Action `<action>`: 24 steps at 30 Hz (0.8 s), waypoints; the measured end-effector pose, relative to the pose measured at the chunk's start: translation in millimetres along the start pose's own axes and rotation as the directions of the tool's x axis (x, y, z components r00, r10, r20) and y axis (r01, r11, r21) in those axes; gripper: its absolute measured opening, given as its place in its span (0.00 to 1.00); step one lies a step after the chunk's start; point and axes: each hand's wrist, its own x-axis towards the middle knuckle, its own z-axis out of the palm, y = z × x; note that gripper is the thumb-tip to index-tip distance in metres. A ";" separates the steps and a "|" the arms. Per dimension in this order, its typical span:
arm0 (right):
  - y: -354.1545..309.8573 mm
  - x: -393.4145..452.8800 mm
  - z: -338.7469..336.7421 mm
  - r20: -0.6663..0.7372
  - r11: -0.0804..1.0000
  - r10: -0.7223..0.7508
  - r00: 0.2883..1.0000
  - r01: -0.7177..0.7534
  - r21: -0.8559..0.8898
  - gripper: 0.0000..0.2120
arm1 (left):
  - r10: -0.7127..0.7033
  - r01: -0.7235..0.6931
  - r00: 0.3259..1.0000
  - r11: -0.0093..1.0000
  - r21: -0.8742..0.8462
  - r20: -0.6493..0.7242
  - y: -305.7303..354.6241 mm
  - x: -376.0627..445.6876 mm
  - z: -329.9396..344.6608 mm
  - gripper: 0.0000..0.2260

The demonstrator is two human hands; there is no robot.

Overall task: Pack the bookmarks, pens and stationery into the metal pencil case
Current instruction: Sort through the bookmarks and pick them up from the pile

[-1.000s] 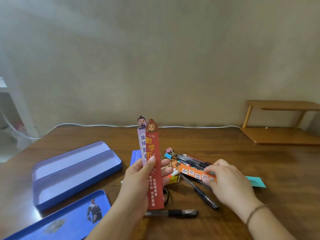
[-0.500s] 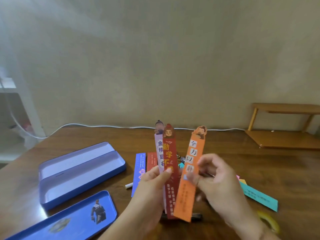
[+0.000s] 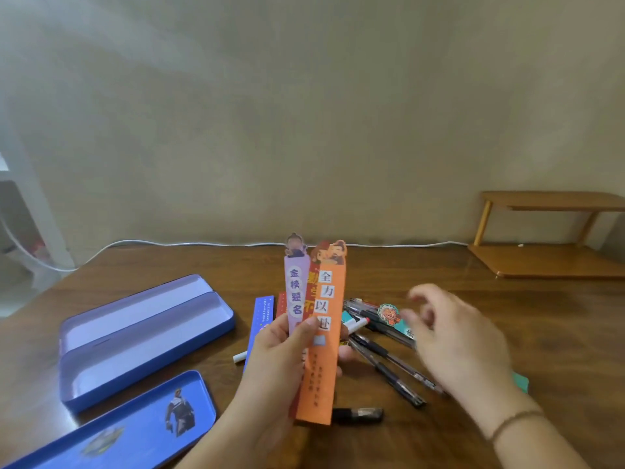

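While the left hand point(image 3: 284, 360) pinches three upright bookmarks point(image 3: 318, 319), the blurred right hand point(image 3: 453, 336) hovers empty, fingers loosely curled, over the pens point(image 3: 385, 360). Gathering bookmarks seems underway; next, probably the teal bookmark point(image 3: 389, 314). The open pencil case point(image 3: 142, 336) lies left.

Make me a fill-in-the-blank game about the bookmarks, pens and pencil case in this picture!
1. The left hand holds ____ bookmarks fanned upright.
2. The front bookmark in that hand, the orange bookmark, covers most of the ____ bookmark behind it.
3. The open pencil case has ____ inside it yet.
4. The right hand is above the pens and holds ____.

Missing words: three; red; nothing; nothing
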 end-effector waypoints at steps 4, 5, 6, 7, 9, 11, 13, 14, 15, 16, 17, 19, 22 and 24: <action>32.8 8.5 1.4 0.242 0.879 0.403 0.883 -0.299 -0.373 0.17 | -0.047 0.047 0.999 0.997 -0.061 0.015 5.3 -4.2 3.7 0.08; 34.2 9.1 4.1 0.266 0.870 0.430 0.863 -0.317 -0.379 0.17 | -0.055 0.056 0.998 0.997 -0.055 0.009 5.0 -4.3 4.5 0.09; 34.9 10.0 6.0 0.264 0.866 0.443 0.857 -0.332 -0.373 0.17 | -0.058 0.058 0.998 0.998 -0.040 -0.002 4.1 -3.8 4.4 0.09; 33.6 10.1 4.8 0.255 0.862 0.453 0.854 -0.346 -0.370 0.16 | -0.062 0.062 0.998 0.998 -0.029 -0.015 3.8 -3.9 4.7 0.09; 33.5 10.7 1.3 0.252 0.860 0.454 0.855 -0.345 -0.377 0.14 | -0.074 0.074 0.997 0.997 -0.025 -0.038 4.6 -3.9 4.4 0.08; 33.2 10.9 -4.0 0.269 0.868 0.444 0.855 -0.336 -0.366 0.11 | -0.092 0.090 0.995 0.995 -0.032 -0.048 5.2 -3.6 3.4 0.08; 33.1 11.1 -13.2 0.251 0.911 0.393 0.884 -0.337 -0.239 0.05 | -0.108 0.106 0.993 0.993 -0.046 -0.049 5.0 -2.5 2.0 0.08; 31.7 10.6 -18.6 0.185 0.943 0.328 0.926 -0.313 -0.110 0.04 | -0.112 0.110 0.992 0.993 -0.051 -0.050 5.2 -2.0 1.4 0.08; 27.5 9.2 -23.9 0.094 0.953 0.272 0.958 -0.282 0.112 0.04 | -0.114 0.111 0.992 0.992 -0.056 -0.051 5.0 -1.5 1.0 0.08; 21.4 6.9 -28.0 0.028 0.864 0.270 0.963 -0.255 0.433 0.04 | -0.109 0.107 0.993 0.992 -0.061 -0.047 5.0 -1.5 1.4 0.08; 9.2 2.4 -32.4 0.089 0.611 0.291 0.953 -0.257 0.749 0.04 | -0.100 0.097 0.994 0.993 -0.062 -0.037 5.2 -1.7 2.7 0.09; -18.8 -9.2 -30.2 0.326 0.170 0.163 0.931 -0.352 0.921 0.07 | -0.069 0.069 0.997 0.997 -0.035 -0.021 4.1 -2.8 6.3 0.08; -43.7 -21.9 -9.9 0.490 0.238 0.065 0.870 -0.490 0.838 0.09 | -0.010 0.012 0.999 0.999 0.042 -0.034 0.3 -3.5 8.3 0.09; -49.7 -25.1 2.1 0.477 0.350 0.081 0.875 -0.473 0.809 0.08 | 0.034 -0.032 0.999 0.991 0.131 -0.013 -3.0 -2.7 6.6 0.10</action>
